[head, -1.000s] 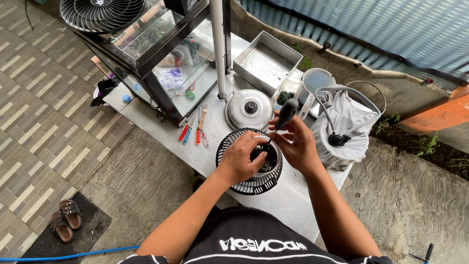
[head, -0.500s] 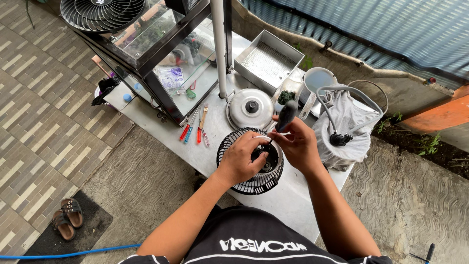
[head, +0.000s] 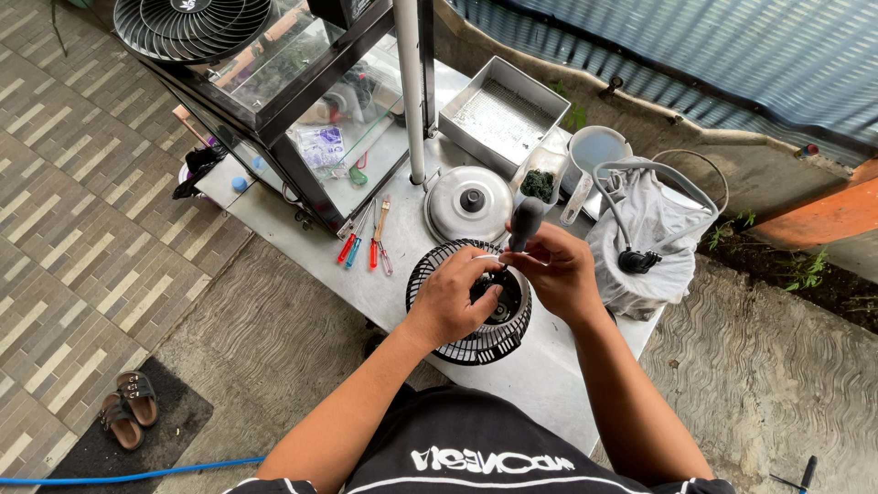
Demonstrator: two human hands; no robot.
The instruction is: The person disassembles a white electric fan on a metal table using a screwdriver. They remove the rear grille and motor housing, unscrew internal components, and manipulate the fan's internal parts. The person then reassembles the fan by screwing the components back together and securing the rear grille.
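Steadying the black fan grille (head: 462,340) on the table (head: 540,384), the left hand (head: 453,302) pressed its hub while the right hand (head: 560,270) gripped a screwdriver (head: 525,225); a metal lid (head: 468,203) lay at twelve o'clock.

Black plastic fan grille (head: 462,340), shiny metal lid (head: 468,203), matt metal table (head: 540,370).

Fan grille (head: 457,343) on table (head: 549,384), before lid (head: 468,203)

Two fan grilles (head: 468,311), perhaps four screwdrivers (head: 366,240), two sandals (head: 128,409), one lid (head: 469,202).
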